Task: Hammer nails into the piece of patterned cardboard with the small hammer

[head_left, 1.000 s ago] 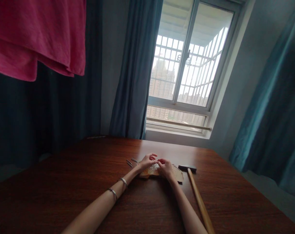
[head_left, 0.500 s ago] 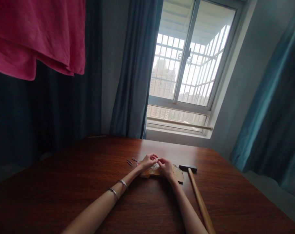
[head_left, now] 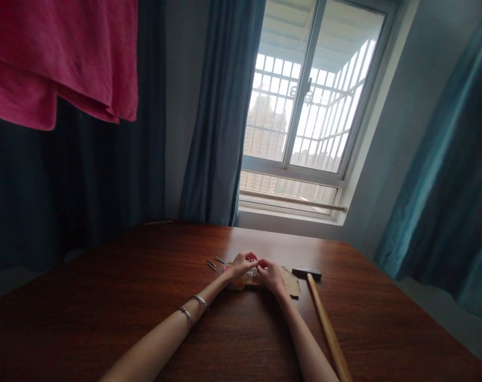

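My left hand [head_left: 243, 264] and my right hand [head_left: 270, 273] meet at the fingertips, both pinched closed over a flat tan piece [head_left: 293, 286] on the table. What sits between the fingers is too small to make out. The tan piece looks like cardboard or leather, with a pale speckled pattern and a row of dark slits along its upper right edge; my hands hide much of its middle. Just left of it lie several thin metal rods [head_left: 211, 264]. To the right rests a hammer [head_left: 324, 313] with a dark head and a long wooden handle.
The brown wooden table [head_left: 153, 302] reaches back toward a barred window [head_left: 292, 116]. Blue curtains [head_left: 220, 132] hang on either side. A pink cloth [head_left: 77, 58] hangs at the upper left. A pole [head_left: 296, 200] runs across the lower window.
My hands stay together over the tan piece, with only a slight shift of the right hand. The metal rods and the hammer lie as before.
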